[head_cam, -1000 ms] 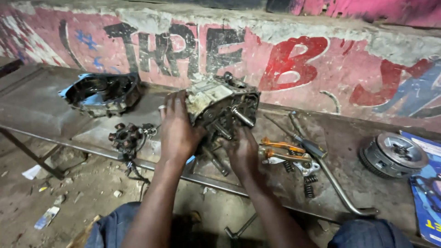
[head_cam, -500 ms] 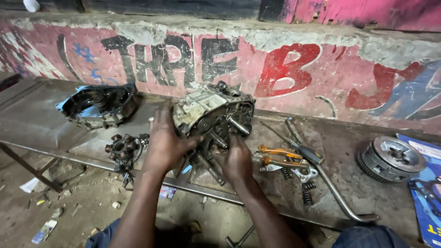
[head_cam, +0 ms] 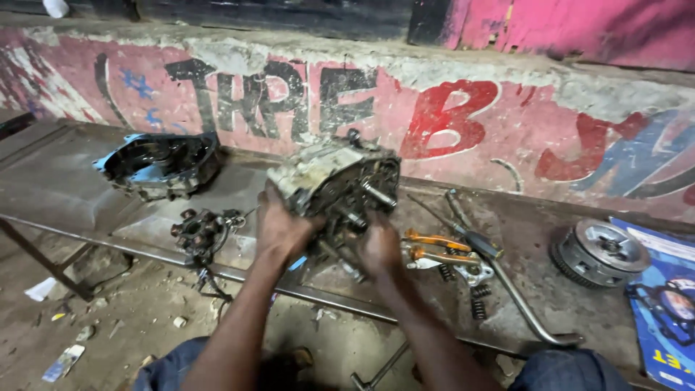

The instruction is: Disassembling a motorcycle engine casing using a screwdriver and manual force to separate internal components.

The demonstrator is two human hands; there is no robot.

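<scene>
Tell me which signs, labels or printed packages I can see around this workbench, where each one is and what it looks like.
Painted wall lettering: runs along the low wall behind the bench; big black, red and blue letters on a worn pink and white ground.
Blue printed package: flat, lying at the bench's right end beside the round clutch assembly; blue with yellow print and a dark picture.
Small flat wrapper: on the dirt floor, lower left; too small to describe further.

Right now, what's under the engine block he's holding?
Under the engine block: the rusty metal bench, with a bit of blue showing near the left hand. The right hand and shafts cover the rest, so whether it rests there is unclear.
</scene>
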